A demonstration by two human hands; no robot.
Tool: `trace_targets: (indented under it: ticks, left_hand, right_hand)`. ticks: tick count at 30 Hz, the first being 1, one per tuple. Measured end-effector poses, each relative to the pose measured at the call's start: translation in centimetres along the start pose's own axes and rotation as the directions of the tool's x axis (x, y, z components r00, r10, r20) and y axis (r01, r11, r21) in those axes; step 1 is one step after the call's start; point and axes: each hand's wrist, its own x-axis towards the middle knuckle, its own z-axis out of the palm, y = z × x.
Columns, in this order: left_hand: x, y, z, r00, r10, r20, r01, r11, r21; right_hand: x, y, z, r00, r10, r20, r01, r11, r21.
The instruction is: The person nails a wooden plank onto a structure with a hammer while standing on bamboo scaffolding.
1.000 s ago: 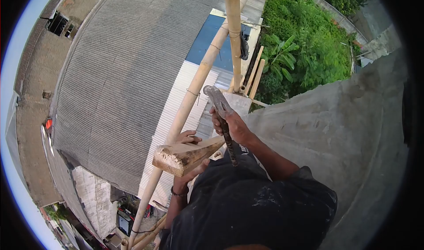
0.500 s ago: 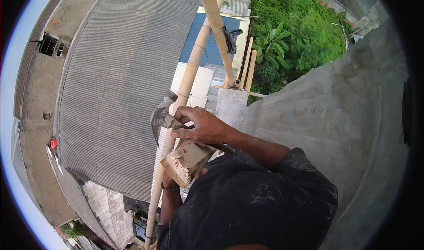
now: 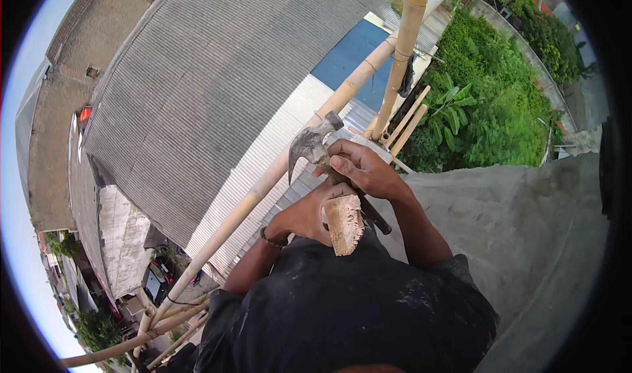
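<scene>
A claw hammer (image 3: pixel 311 146) with a worn grey head is in my right hand (image 3: pixel 368 169), whose fingers are closed round it just below the head. Its dark handle (image 3: pixel 376 216) slants down to the right, behind the block. My left hand (image 3: pixel 309 212), with a dark bracelet at the wrist, is closed on a tan block (image 3: pixel 343 225) with a rough, chipped face. The block is tilted in front of my dark shirt, close under the hammer, and hides part of the left fingers.
A long bamboo pole (image 3: pixel 263 185) runs diagonally just beyond my hands, meeting an upright bamboo pole (image 3: pixel 405 50). Below lie a corrugated grey roof (image 3: pixel 210 83) and a blue panel (image 3: pixel 352 57). A rough cement wall (image 3: pixel 500 221) rises at my right, with greenery (image 3: pixel 494 116) behind.
Both hands, with hammer and block, have shifted right in view. The block has turned, and the left hand shows more clearly. The whole view has swung, showing more bamboo at lower left.
</scene>
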Motion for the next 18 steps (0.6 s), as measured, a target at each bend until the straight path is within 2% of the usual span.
trace_targets:
  ticks: [1,2,3,4,5,7,8,9,11,12,15,18]
  left_hand:
    - [0.1,0.1,-0.2,0.999,0.029,0.04,-0.032,0.997,0.075]
    - [-0.1,0.1,-0.3,0.999,-0.039,0.027,0.035,0.99,0.137]
    - [-0.2,0.0,-0.2,0.999,-0.028,0.024,0.024,0.99,0.136]
    - [-0.1,-0.3,-0.1,1.0,0.001,-0.012,0.0,0.997,0.083]
    - [-0.1,-0.6,-0.1,0.998,0.029,-0.047,-0.027,0.999,0.031]
    - [0.1,-2.2,-0.7,0.995,0.098,-0.03,-0.097,0.995,0.034]
    - [0.3,-2.7,-0.9,0.988,0.152,-0.012,-0.152,0.988,0.038]
    - [0.2,-2.3,-1.0,0.987,0.159,-0.005,-0.159,0.987,0.036]
    - [0.1,-1.3,-1.1,0.994,-0.081,0.073,0.089,0.989,-0.122]
    - [0.6,-1.5,-0.9,1.0,0.027,0.004,-0.026,0.994,-0.102]
    - [1.0,-2.0,-0.7,0.994,0.104,0.011,-0.101,0.983,-0.153]
    - [1.0,-3.0,-0.6,0.994,0.106,0.024,-0.103,0.988,-0.112]
  right_hand:
    - [-0.4,-0.2,0.2,1.0,0.004,0.003,-0.004,1.0,-0.013]
    - [-0.8,-0.4,0.6,0.99,-0.072,-0.118,0.062,0.994,-0.09]
    - [-1.2,-0.5,0.9,0.961,-0.157,-0.229,0.119,0.978,-0.171]
    - [-1.6,-0.2,0.6,0.93,-0.257,-0.264,0.204,0.956,-0.211]
    - [-2.3,-0.7,0.7,0.929,-0.259,-0.263,0.203,0.953,-0.223]
    - [-4.2,-2.8,1.3,0.82,-0.559,-0.123,0.469,0.779,-0.417]
    - [-5.2,-3.7,2.1,0.86,-0.508,-0.044,0.452,0.799,-0.397]
    - [-5.7,-4.3,2.9,0.86,-0.509,-0.047,0.449,0.796,-0.405]
    - [-6.1,-4.8,4.5,0.931,-0.364,-0.03,0.241,0.673,-0.699]
    - [-6.1,-4.3,4.8,0.949,-0.301,-0.094,0.175,0.75,-0.638]
    - [-6.6,-4.1,4.7,0.96,-0.247,-0.134,0.118,0.786,-0.606]
    - [-7.0,-3.2,4.8,0.945,-0.28,-0.172,0.123,0.787,-0.604]
